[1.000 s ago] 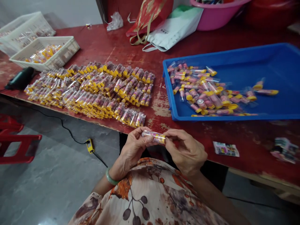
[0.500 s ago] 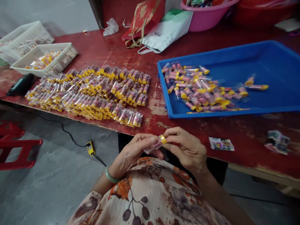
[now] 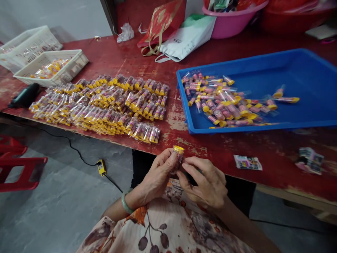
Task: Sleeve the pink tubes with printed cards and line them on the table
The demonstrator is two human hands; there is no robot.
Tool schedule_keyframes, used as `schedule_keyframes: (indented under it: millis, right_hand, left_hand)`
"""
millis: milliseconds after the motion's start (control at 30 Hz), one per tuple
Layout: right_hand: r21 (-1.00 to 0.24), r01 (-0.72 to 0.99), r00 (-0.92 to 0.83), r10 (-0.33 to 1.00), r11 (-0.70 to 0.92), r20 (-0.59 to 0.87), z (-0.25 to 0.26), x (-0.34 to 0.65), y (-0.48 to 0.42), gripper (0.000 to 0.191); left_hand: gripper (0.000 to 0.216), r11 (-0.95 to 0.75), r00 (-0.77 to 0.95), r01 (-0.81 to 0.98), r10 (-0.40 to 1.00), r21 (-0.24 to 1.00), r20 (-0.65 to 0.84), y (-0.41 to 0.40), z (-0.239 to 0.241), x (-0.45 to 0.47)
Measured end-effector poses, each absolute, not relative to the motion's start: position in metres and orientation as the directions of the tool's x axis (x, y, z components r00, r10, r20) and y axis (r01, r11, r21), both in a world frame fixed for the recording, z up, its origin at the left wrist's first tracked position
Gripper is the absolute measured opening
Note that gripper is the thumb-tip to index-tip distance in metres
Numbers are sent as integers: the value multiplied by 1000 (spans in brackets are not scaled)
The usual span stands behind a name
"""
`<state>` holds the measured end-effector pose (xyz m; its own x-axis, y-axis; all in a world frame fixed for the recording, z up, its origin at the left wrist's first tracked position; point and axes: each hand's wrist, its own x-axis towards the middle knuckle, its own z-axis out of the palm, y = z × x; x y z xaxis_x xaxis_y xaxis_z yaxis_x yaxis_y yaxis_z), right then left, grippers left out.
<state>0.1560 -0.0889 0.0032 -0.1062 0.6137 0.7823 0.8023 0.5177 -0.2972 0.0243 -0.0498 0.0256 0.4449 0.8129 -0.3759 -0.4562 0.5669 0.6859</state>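
A small clear plastic tube (image 3: 180, 158) with a yellow cap and a pink printed inside stands nearly upright, cap end up, over the table's front edge. My left hand (image 3: 159, 175) grips it between thumb and fingers, which cover part of its side. My right hand (image 3: 206, 182) is close against the tube's lower right side, thumb and fingers bent and apart; whether the fingertips touch it is hard to tell. Beyond, to the left, many similar capped tubes (image 3: 105, 105) lie in packed rows. More loose tubes (image 3: 223, 100) are heaped inside a blue tray (image 3: 279, 75).
White plastic baskets (image 3: 75, 66) stand at the far left, near a dark green tool (image 3: 25, 95). Bags (image 3: 186, 38) and a pink basin (image 3: 226, 24) are at the back. A printed wrapper (image 3: 248, 162) lies right of my hands. A red stool (image 3: 21, 172) is on the floor.
The tube has turned from lying slanted, cap to the right, to nearly upright with the cap up. My right fingers have let go of the cap and moved down to the lower end.
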Motion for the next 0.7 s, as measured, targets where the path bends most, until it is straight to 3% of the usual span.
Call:
schedule_keyframes:
  millis: [167, 300, 700]
  right_hand:
    - [-236, 800, -168, 583, 552, 795, -1, 157, -89, 34]
    - [-104, 818, -262, 527, 566, 808, -7, 157, -92, 36]
    - [57, 830, -320, 390, 554, 863, -30, 155, -94, 20]
  left_hand:
    - [24, 570, 424, -473, 816, 672, -393, -53, 26, 24]
    - [24, 563, 419, -473, 820, 678, -389, -54, 24, 25]
    - [23, 509, 446, -437, 839, 742, -312, -60, 25, 27]
